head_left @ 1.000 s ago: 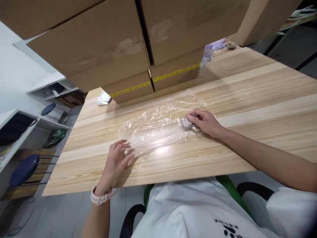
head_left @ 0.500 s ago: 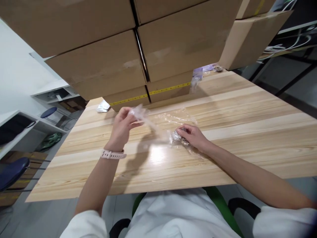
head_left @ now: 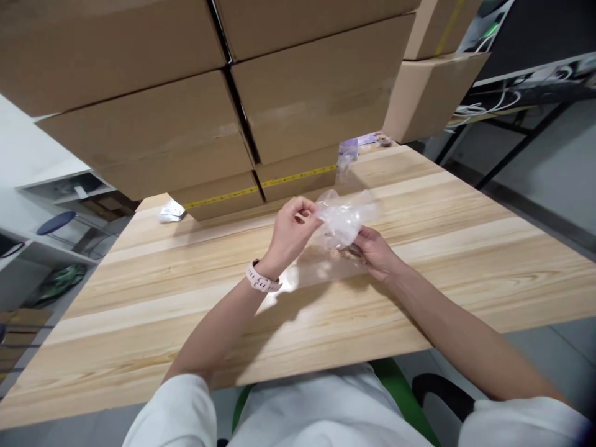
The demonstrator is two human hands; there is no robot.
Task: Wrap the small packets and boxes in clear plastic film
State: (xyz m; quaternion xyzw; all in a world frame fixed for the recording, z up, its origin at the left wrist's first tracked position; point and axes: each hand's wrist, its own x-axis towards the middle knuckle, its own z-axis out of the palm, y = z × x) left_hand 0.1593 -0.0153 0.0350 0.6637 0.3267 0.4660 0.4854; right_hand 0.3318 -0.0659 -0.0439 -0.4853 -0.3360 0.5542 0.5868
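Note:
Between my hands is a clear plastic bag [head_left: 344, 217], crumpled and shiny. My left hand [head_left: 294, 226] pinches its left edge between thumb and fingers. On the other side, my right hand [head_left: 375, 251] is closed around a small bundle [head_left: 349, 253] in clear wrapping, brownish and glinting, just below the bag. What is inside the bundle is too small to make out. Both hands are over the middle of the wooden table [head_left: 223, 292].
Stacked cardboard boxes [head_left: 316, 87] rise close behind my hands, with yellow measuring tape [head_left: 298, 177] along the lowest ones. A silvery packet [head_left: 172, 211] lies at the table's far left. Purple and clear plastic packaging [head_left: 348, 152] sits by the boxes' right end.
My left hand has moved right, bringing the plastic bag over beside my right hand. My right hand still holds the bundle, now slightly raised. The view has shifted.

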